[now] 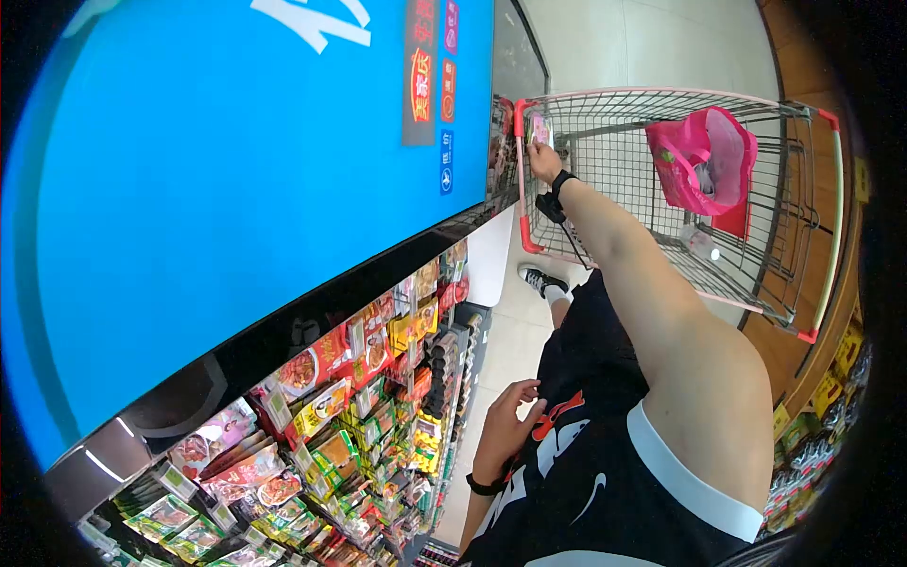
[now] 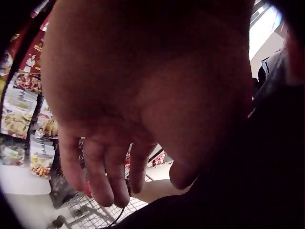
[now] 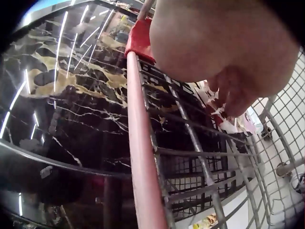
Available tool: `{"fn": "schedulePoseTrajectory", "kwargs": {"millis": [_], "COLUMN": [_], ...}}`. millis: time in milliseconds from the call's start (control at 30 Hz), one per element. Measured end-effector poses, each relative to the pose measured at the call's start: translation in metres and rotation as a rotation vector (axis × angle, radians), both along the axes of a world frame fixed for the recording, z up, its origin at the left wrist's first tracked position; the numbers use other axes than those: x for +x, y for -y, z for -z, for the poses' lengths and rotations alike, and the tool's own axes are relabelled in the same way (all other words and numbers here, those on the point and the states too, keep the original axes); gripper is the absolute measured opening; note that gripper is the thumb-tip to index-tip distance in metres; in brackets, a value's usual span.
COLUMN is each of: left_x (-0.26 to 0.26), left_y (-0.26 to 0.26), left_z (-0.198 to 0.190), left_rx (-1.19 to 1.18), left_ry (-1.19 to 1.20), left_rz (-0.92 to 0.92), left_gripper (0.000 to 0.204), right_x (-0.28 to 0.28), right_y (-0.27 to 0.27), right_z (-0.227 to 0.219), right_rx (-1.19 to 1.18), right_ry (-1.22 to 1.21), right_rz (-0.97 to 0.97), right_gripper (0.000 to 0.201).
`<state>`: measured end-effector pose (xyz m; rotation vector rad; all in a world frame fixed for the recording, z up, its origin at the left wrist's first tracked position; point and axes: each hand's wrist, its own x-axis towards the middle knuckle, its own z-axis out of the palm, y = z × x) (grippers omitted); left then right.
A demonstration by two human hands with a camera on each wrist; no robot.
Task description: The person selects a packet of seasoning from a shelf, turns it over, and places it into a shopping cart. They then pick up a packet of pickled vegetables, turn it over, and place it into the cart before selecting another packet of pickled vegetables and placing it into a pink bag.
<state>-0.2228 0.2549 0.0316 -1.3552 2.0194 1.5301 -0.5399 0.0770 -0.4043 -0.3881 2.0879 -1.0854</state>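
My right hand (image 1: 545,163) reaches over the front end of a wire shopping cart (image 1: 605,93) and pinches a small pink-and-white packet (image 1: 539,129) just inside the basket, near the red corner. In the right wrist view, part of the packet (image 3: 249,123) shows below the curled fingers, beside the cart's pink rim (image 3: 138,143); the rest is hidden behind the hand. My left hand (image 1: 510,425) hangs in front of the dark shirt with loosely bent fingers and holds nothing. Its fingers (image 2: 116,176) point downward in the left wrist view.
A pink bag (image 1: 675,175) and a clear bottle (image 1: 699,243) lie in the cart. A large blue display screen (image 1: 236,189) stands at the left, above shelves of packaged food (image 1: 331,406). A dark marbled surface (image 3: 71,95) borders the cart's front. More shelves (image 1: 822,425) line the right.
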Motion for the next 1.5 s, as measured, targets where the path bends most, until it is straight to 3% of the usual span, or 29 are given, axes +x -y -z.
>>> {"fn": "schedulePoseTrajectory", "kwargs": {"millis": [33, 133, 167, 267, 300, 500, 567, 767, 933, 1000, 1100, 1333, 1500], "left_x": [0.000, 0.005, 0.007, 0.011, 0.011, 0.010, 0.013, 0.018, 0.030, 0.031, 0.032, 0.046, 0.047], "left_y": [0.000, -0.001, -0.001, -0.002, -0.001, 0.017, 0.021, 0.027, 0.017, 0.013, 0.010, 0.029, 0.048], "left_z": [-0.001, -0.002, -0.003, 0.002, 0.003, 0.006, 0.008, 0.011, 0.014, 0.011, 0.008, 0.015, 0.024], "left_rx": [-0.002, 0.000, 0.003, 0.009, 0.004, -0.065, -0.096, -0.134, -0.098, -0.103, -0.109, -0.245, -0.447], "left_ry": [0.005, 0.010, 0.008, -0.005, -0.009, -0.037, -0.059, -0.080, -0.099, -0.118, -0.156, -0.230, -0.279], "left_rz": [-0.007, -0.041, -0.051, -0.047, -0.042, -0.004, 0.005, -0.002, -0.010, -0.004, 0.001, 0.092, 0.167], "left_gripper": [0.038, 0.038, 0.038, 0.037, 0.037, 0.034, 0.034, 0.034, 0.035, 0.034, 0.034, 0.033, 0.033], "right_x": [0.002, -0.007, -0.009, -0.017, -0.018, -0.023, -0.027, -0.031, -0.025, -0.021, -0.018, -0.015, 0.018], "right_y": [0.000, 0.001, 0.000, -0.008, -0.009, -0.018, -0.022, -0.032, -0.034, -0.038, -0.053, -0.108, -0.133], "right_z": [0.005, 0.003, 0.005, -0.008, -0.002, -0.010, 0.007, -0.019, -0.003, 0.017, -0.002, -0.116, -0.271], "right_rx": [-0.014, 0.114, 0.110, 0.014, 0.044, 0.086, 0.058, 0.027, -0.056, -0.194, -0.269, -0.394, -0.315], "right_ry": [-0.170, -0.176, -0.282, -0.186, -0.277, -0.268, -0.351, -0.217, -0.202, -0.152, 0.020, 0.450, 0.480], "right_rz": [-0.012, -0.113, -0.155, -0.061, -0.046, -0.051, -0.094, -0.130, -0.140, -0.034, 0.065, 0.173, -0.060], "right_gripper": [0.051, 0.037, 0.028, 0.030, 0.031, 0.028, 0.024, 0.021, 0.019, 0.021, 0.017, 0.015, 0.021]}}
